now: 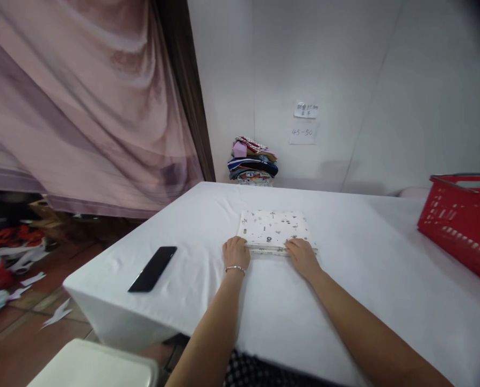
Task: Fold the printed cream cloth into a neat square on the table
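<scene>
A white cloth with small dark and tan printed figures (274,226) lies folded into a flat rectangle on the white-covered table (183,215). Its layers show along the near edge. My left hand (236,253), with a thin bracelet at the wrist, is closed at the near left corner of the cloth. Toward the right end of the same edge, my right hand (303,256) is closed on the folded layers. The fingertips of both hands are partly hidden against the fabric.
A black phone-like slab (153,269) lies left of my hands. Folded clothes (252,161) are piled at the back by the wall. A red plastic basket (461,226) stands at the right. A pink curtain (143,107) hangs at the left, and a pale stool (98,365) is below.
</scene>
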Available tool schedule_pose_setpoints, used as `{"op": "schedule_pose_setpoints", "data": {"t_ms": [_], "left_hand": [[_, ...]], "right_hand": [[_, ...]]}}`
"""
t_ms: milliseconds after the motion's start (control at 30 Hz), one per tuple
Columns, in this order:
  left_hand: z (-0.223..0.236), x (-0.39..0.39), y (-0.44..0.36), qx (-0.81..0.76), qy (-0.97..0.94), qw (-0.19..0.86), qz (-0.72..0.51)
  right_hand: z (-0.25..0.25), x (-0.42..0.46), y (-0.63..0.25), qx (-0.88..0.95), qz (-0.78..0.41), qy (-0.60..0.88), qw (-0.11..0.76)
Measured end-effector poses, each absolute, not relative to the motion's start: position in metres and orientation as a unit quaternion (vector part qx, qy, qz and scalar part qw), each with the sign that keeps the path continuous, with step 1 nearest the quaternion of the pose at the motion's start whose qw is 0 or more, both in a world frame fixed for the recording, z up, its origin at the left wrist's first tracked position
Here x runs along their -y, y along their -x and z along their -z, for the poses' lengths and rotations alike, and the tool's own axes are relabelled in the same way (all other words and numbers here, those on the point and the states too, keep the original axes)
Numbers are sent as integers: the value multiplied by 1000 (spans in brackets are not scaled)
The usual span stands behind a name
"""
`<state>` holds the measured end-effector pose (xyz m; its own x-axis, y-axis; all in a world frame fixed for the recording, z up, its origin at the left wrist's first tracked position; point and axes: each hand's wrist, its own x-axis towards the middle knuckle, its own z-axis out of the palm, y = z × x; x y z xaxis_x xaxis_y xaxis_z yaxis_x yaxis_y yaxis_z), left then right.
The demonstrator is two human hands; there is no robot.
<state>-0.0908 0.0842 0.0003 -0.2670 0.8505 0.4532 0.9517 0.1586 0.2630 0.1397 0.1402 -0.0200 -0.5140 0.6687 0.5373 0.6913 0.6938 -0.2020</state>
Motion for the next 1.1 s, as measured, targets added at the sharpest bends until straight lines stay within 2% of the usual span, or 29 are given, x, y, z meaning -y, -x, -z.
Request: {"op": "schedule_pose_setpoints", "data": {"t_ms": [367,500,800,1100], "left_hand": [[-8,-88,93,769,590,79,232],[-8,-90,93,766,594,82,232],[-6,-89,94,759,593,100,251],[-5,-91,93,767,567,99,283]], "right_hand": [[-2,-131,-170,868,26,423,258],[5,-129,-203,844,13,459,276],[20,-129,-215,677,-156,587,416],[0,-133,-203,613,-256,663,346]]}}
